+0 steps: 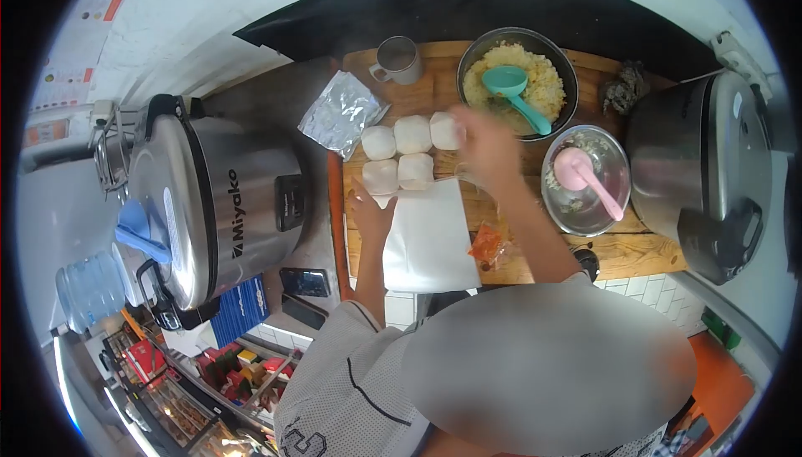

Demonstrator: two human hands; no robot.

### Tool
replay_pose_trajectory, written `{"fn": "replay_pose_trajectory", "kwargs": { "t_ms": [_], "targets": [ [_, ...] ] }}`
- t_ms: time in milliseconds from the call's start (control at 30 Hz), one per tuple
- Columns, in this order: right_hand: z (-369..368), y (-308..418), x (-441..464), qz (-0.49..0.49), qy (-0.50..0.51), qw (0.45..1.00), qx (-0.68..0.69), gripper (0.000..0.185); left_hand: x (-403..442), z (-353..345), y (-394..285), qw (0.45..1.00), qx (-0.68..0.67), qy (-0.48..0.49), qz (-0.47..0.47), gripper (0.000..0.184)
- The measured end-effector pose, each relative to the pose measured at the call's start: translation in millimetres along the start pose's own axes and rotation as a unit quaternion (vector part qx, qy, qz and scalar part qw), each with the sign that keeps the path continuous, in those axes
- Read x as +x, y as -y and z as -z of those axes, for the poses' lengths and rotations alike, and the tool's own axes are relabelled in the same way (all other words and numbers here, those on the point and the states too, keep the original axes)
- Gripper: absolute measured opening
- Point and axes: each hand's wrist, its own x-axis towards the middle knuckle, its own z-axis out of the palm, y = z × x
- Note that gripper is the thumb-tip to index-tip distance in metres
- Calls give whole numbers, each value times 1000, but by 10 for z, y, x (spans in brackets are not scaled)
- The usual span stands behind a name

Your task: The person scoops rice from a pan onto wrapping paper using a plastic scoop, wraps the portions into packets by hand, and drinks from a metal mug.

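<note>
Several white, rounded-square pieces lie in two rows on the wooden table. Just below the lower row, my left hand has its fingers apart, beside the lower-left white piece and over the top edge of a stack of white paper sheets. My right hand is smeared by motion at the right end of the upper row. It overlaps the edge of the upper-right white piece; whether it grips it does not show. Small clear packets with orange contents lie by my right forearm.
At the back stands a pot of yellow rice with a green ladle. A steel bowl holds a pink scoop. Foil sheets and a metal mug sit back left. Large cookers flank both sides.
</note>
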Motion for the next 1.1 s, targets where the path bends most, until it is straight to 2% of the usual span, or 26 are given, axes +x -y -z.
{"fn": "replay_pose_trajectory", "kwargs": {
  "t_ms": [33, 67, 100, 133, 167, 200, 267, 367, 467, 600, 700, 767, 800, 900, 1000, 1100],
  "targets": [
    [294, 6, 177, -39, -33, 994, -92, 32, -73, 68, -129, 998, -34, -42, -25, 85],
    [518, -120, 414, -78, -67, 978, -181, 28, -133, 117, -296, 993, -113, -8, -42, 79],
    [590, -416, 608, -108, 5, 941, -322, 29, -149, 130, -520, 979, -193, 24, -62, 73],
    [604, -696, 750, -134, 73, 877, -455, 29, -142, 120, -758, 957, -271, 53, -85, 68],
    [605, -821, 810, -131, 151, 859, -471, 28, -138, 103, -1002, 939, -324, 77, -86, 59],
    [588, -897, 885, -127, 225, 835, -485, 26, -85, 58, -1226, 917, -376, 99, -90, 52],
    [454, -1029, 903, -92, 217, 829, -507, 24, 86, -68, -1520, 892, -429, 122, -69, 43],
    [475, -1034, 839, -52, 205, 831, -515, 23, 421, -267, -1792, 885, -447, 133, -16, 39],
    [700, -973, 936, -43, 184, 848, -495, 20, 709, -499, -1886, 922, -357, 3, -147, 35],
    [916, -949, 1007, -22, 127, 862, -491, 19, 923, -468, -1987, 926, -358, 19, -121, 34],
    [750, -1178, 1197, -83, 59, 855, -509, 20, 1056, -516, -1991, 923, -359, 38, -135, 35],
    [614, -1189, 1259, -16, 133, 848, -513, 21, 1089, -546, -1939, 917, -364, 55, -155, 38],
    [540, -1169, 1257, 17, 170, 842, -511, 21, 1066, -503, -1955, 908, -389, 68, -136, 35],
    [483, -1054, 1211, 57, 188, 855, -480, 20, 1000, -342, -2012, 878, -460, 105, -84, 31],
    [489, -1159, 1143, 41, 217, 887, -406, 18, 994, -353, -2016, 853, -505, 122, -52, 31],
    [709, -1108, 958, 180, 313, 810, -463, 17, 1000, -349, -2051, 852, -509, 113, -41, 30]
  ]
}}
